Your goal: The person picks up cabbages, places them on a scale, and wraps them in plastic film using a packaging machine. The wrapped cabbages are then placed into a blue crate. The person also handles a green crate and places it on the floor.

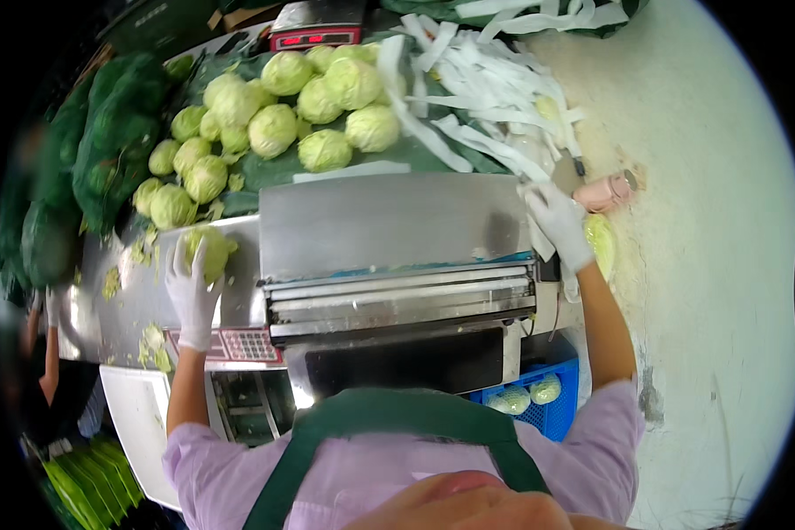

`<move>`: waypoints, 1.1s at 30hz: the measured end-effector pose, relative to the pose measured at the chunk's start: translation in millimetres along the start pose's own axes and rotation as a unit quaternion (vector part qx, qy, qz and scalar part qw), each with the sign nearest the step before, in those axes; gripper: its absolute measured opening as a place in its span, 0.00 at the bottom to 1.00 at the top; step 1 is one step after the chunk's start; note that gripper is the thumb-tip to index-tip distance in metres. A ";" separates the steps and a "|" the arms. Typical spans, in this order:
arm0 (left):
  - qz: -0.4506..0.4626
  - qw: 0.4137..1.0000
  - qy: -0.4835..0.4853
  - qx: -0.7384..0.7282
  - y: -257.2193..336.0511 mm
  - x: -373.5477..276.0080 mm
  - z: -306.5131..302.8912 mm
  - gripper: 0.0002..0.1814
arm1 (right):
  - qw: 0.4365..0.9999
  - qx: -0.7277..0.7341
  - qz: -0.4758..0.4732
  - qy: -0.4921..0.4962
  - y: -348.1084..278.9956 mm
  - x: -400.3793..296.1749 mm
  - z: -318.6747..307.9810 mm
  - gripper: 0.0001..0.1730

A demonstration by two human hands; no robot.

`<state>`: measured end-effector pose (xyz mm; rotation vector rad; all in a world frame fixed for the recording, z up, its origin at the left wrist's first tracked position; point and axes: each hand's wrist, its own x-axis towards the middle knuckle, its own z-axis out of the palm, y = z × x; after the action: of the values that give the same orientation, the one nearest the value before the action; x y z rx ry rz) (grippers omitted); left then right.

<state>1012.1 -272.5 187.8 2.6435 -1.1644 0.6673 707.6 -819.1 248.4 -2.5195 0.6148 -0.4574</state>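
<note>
My left hand [191,291], in a white glove, rests on a green cabbage [207,253] on the steel surface left of a metal wrapping machine [391,222]. My right hand [556,222], gloved too, is at the machine's right edge with its fingers on the end of a white foam strip [535,171]; whether they grip it I cannot tell. Just right of that hand are a pink cylindrical container [606,191] and a wrapped leafy vegetable [599,242]. Many cabbages [273,131] are piled beyond the machine.
Green mesh sacks [116,139] stand at the left. A heap of white strips [490,79] lies at the back right, a digital scale [316,30] at the back. A blue crate [553,414] with netted produce is low right. A co-worker's arms [51,351] show at far left.
</note>
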 end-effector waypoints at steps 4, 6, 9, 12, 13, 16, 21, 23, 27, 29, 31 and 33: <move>-0.056 0.996 -0.012 -0.063 2.9 -7.7 3.1 0.47 | 0.986 -0.147 0.077 -0.004 107.6 92.0 23.0 0.17; -0.085 0.989 0.014 -0.121 11.8 3.9 5.2 0.48 | 0.971 -0.230 0.058 -0.014 153.2 123.8 35.6 0.18; -0.097 0.988 -0.056 -0.107 3.9 -2.3 10.6 0.48 | 0.942 -0.313 0.021 -0.121 144.8 155.5 64.6 0.23; -0.089 0.993 -0.051 -0.060 14.2 -0.3 -4.5 0.48 | 0.917 -0.395 -0.008 -0.062 132.0 156.6 78.8 0.16; -0.078 0.994 -0.044 -0.054 19.2 6.8 -1.1 0.48 | 0.909 -0.415 0.016 -0.047 149.2 151.0 79.4 0.16; -0.082 0.996 -0.012 -0.040 21.5 6.3 -10.0 0.46 | 0.893 -0.448 -0.022 -0.023 136.4 163.8 75.3 0.21; -0.128 0.981 0.067 -0.132 54.3 27.2 -42.0 0.28 | 0.968 -0.154 -0.108 0.166 86.8 146.3 34.6 0.21; -0.150 0.954 0.089 -0.242 115.9 70.4 -55.9 0.20 | 0.964 -0.216 -0.077 0.135 138.2 135.6 17.6 0.21; -0.077 0.953 0.103 -0.276 144.8 59.4 -55.0 0.20 | 0.958 -0.273 0.058 -0.065 98.0 121.8 34.1 0.22; -0.010 0.960 0.121 -0.253 175.4 66.2 -64.4 0.19 | 0.959 -0.264 0.106 0.006 137.6 119.0 18.6 0.23; 0.006 0.963 0.126 -0.238 180.7 55.3 -65.0 0.18 | 0.953 -0.265 0.135 0.064 159.8 114.9 6.8 0.22; -0.021 0.958 0.130 -0.256 177.0 35.8 -71.8 0.18 | 0.943 -0.279 0.143 0.116 155.4 113.0 -2.0 0.20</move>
<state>879.6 -392.2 264.8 2.0735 -1.0314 0.5876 749.9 -996.6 188.3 -2.8415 1.3441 -0.5312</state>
